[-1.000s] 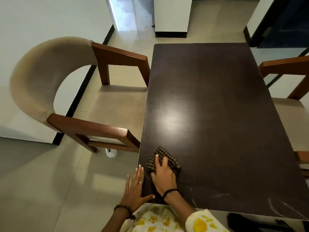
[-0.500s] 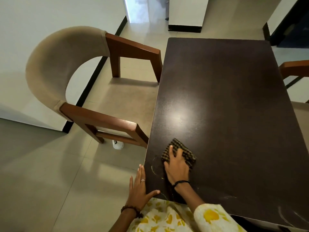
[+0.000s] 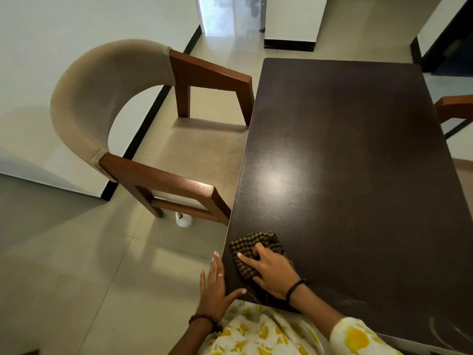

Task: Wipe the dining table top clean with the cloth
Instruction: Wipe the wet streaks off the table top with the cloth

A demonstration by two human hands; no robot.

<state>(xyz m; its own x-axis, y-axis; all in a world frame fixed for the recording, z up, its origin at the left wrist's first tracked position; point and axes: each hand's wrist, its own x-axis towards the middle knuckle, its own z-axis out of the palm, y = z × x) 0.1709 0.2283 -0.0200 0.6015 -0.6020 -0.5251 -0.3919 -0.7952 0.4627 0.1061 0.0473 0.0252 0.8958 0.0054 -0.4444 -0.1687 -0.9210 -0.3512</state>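
Now, against the frame half a second back, the cloth sits closer to the table's left edge and nearer its front corner, more bunched, with the right hand's fingers spread wider over it. Right hand: palm down on the checked cloth, index reaching left, other fingers bent into the folds and pressing it to the table; dark band at the wrist. Left hand: unchanged in pose, flat with fingers straight and together against the left table edge at the near corner, thumb lying across the top; ring on one finger, bead bracelet at the wrist. Sleeve and garment are white with yellow print.

Surface: dark brown top, glare patch near mid-left, faint pale streaks at the near right. Room: beige floor tiles, an armchair with padded curved back left of the table, a small white object on the floor under it, another chair's arm at right.
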